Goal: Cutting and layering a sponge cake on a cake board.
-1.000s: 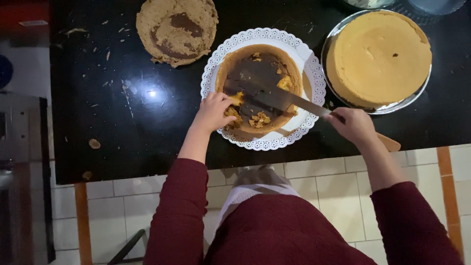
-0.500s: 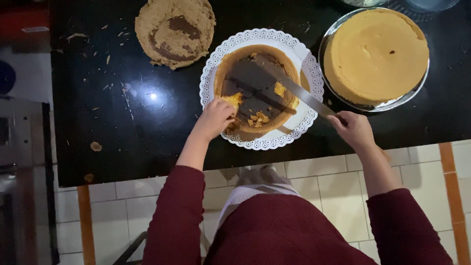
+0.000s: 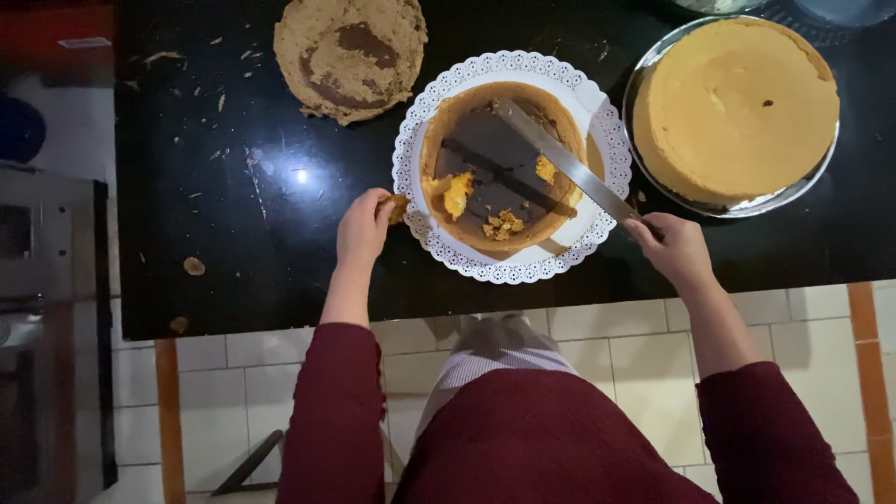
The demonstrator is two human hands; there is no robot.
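Head view: right hand [image 3: 679, 247] closed around the handle of the long steel-bladed knife [image 3: 560, 161], forearm angled in from lower right. Blade lies flat across the round brown cake layer [image 3: 499, 168] on the white doily-edged plate [image 3: 597, 121], long axis diagonal, tip pointing upper left. Left hand [image 3: 362, 227] at the plate's left rim on the black bench [image 3: 233, 233], fingers curled, pinching a cake crumb [image 3: 397, 207].

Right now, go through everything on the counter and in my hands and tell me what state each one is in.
Cake on the doily: top hollowed, dark inside, loose crumbs in it.
Knife: blade laid flat across that cake.
Right hand: closed on the knife handle.
Left hand: fingers pinching a crumb piece beside the doily.
Cut-off cake layer: lying apart on the counter, ragged.
Cake in the metal pan: whole, smooth.
Counter: crumb-strewn.
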